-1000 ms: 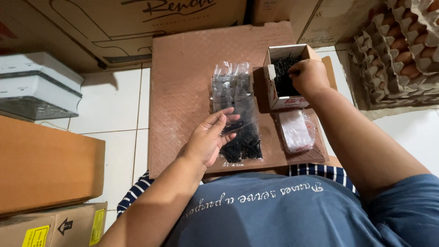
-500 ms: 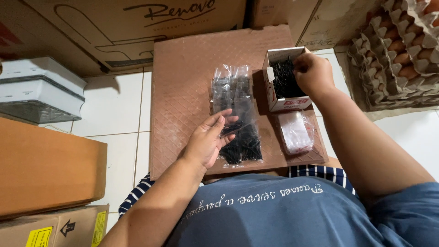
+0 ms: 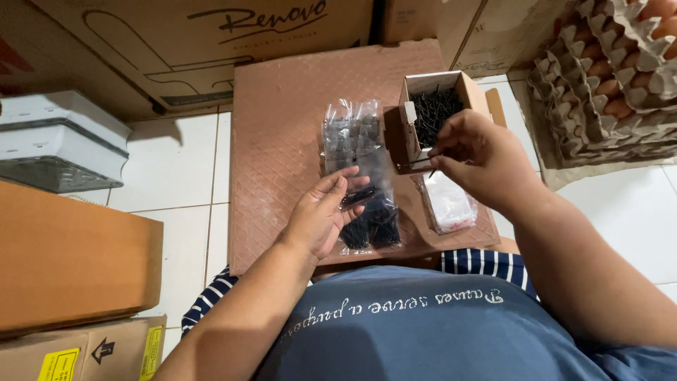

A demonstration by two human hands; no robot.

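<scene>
— What's in your hands, seen from the head camera?

— My left hand has its fingers loosely open over the clear bags of black screws on the brown board. My right hand pinches a few screws beside the small open box.

— And nearby?

— Egg trays stand to the right.

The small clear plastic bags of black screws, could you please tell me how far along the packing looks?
Done: filled clear plastic bags of black screws lie on the brown board. In hand: the left hand touches a bag, while the right hand pinches screws beside the open cardboard box. Left: that box is well stocked, and empty clear bags wait.
</scene>
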